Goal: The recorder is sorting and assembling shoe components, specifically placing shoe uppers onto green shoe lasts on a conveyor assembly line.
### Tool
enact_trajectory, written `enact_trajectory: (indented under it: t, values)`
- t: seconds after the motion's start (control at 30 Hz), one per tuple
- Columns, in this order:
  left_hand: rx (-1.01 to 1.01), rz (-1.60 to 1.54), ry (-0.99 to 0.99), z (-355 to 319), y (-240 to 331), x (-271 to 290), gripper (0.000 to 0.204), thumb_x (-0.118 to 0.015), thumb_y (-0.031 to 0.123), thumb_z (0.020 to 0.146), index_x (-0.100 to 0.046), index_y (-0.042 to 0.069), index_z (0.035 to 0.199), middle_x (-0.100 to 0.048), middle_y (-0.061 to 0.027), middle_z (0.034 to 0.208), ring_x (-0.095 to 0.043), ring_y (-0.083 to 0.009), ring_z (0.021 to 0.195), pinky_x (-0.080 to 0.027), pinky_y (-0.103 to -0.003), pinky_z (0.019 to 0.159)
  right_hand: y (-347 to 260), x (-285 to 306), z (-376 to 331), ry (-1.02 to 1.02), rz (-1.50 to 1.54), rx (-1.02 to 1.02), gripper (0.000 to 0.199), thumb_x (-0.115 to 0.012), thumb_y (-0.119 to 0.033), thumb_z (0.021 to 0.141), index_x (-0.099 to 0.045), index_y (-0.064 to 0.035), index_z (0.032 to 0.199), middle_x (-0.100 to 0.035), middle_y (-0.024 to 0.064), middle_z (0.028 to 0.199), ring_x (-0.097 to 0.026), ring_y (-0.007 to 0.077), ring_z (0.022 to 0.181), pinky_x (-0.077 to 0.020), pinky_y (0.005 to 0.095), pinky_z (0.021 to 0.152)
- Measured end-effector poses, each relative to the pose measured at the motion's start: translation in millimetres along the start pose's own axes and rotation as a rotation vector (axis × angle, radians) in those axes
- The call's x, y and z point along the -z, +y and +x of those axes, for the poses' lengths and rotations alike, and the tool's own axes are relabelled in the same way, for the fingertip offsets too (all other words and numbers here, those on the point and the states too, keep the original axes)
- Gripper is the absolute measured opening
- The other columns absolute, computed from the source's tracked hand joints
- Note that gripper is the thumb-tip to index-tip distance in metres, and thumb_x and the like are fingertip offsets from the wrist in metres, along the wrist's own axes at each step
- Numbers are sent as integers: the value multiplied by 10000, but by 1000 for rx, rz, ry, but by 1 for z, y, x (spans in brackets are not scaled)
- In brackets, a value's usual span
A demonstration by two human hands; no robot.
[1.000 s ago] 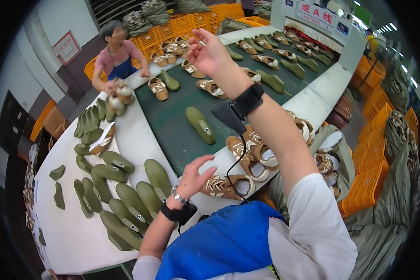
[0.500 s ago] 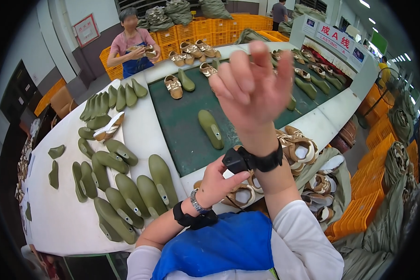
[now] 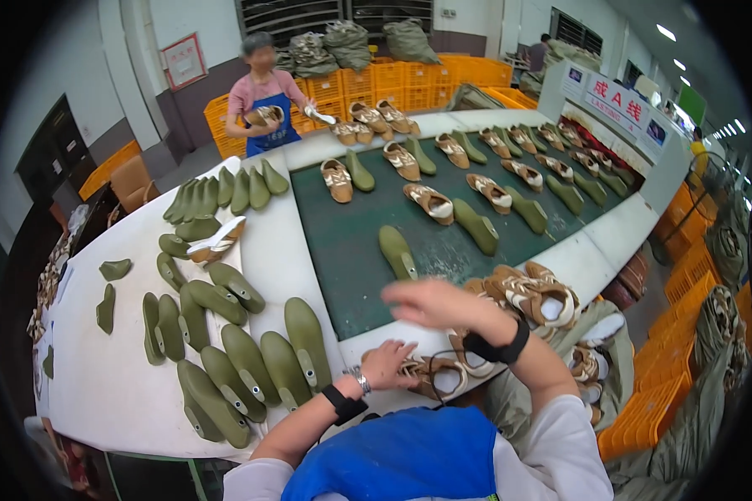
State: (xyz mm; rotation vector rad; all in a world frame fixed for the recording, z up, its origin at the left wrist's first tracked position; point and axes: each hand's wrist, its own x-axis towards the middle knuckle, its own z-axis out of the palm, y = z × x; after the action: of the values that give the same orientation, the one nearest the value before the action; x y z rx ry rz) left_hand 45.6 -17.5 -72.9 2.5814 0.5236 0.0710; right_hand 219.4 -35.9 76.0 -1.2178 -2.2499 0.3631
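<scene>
Picking up seems underway: the left hand (image 3: 387,366), fingers loosely spread, touches a brown shoe (image 3: 448,381) and should close; the blurred right hand's (image 3: 434,302) grip I cannot tell.

Grey-green cloth sacks (image 3: 348,47) show above the stacked orange plastic crates (image 3: 390,79); left of these crates, a red-framed white wall notice (image 3: 184,61) hangs and a broad-backed brown chair (image 3: 133,184) stands.

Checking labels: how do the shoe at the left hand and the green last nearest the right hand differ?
The shoe is brown and white; the last is green. The shoe has an open top; the last looks solid. The shoe sits on the white ledge, the last on the green belt. Both are foot-shaped.
</scene>
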Motion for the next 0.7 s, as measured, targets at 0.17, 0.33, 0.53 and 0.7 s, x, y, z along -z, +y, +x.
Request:
enact_trajectory:
  t: [0.17,0.33,0.53,0.7]
  values:
    - [-71,167,130,-24,-39,-52,674,-712,205,622,-439,201,1238,-498,-106,1172,-427,-303,1140,-350,-412,962,23,-48,-54,-860,-99,-409,464,-613,-305,752,-538,-129,1176,-612,145,1023,-573,312,957,-452,381,821]
    - [-252,-55,543,-1,-52,-20,352,-601,-4,574,-614,91,913,-632,-111,832,-592,-307,780,-473,-385,686,52,-45,-56,-621,-29,-298,530,-619,-386,763,-501,-122,1207,-607,202,956,-583,360,862,-462,407,771]
    - [-172,-39,496,-17,-25,96,312,-683,75,635,-607,113,935,-617,-80,893,-558,-251,854,-365,-370,838,49,-5,-45,-439,271,-163,619,-646,-403,763,-448,-90,1259,-531,139,1155,-495,281,1084,-416,366,887]
    - [156,-201,199,-32,-46,106,225,-642,281,745,-653,60,787,-614,-108,683,-582,-247,671,-433,-338,699,33,10,-42,-545,647,-357,600,-633,-361,797,-412,-105,1293,-530,111,1151,-490,226,1081,-423,344,882]
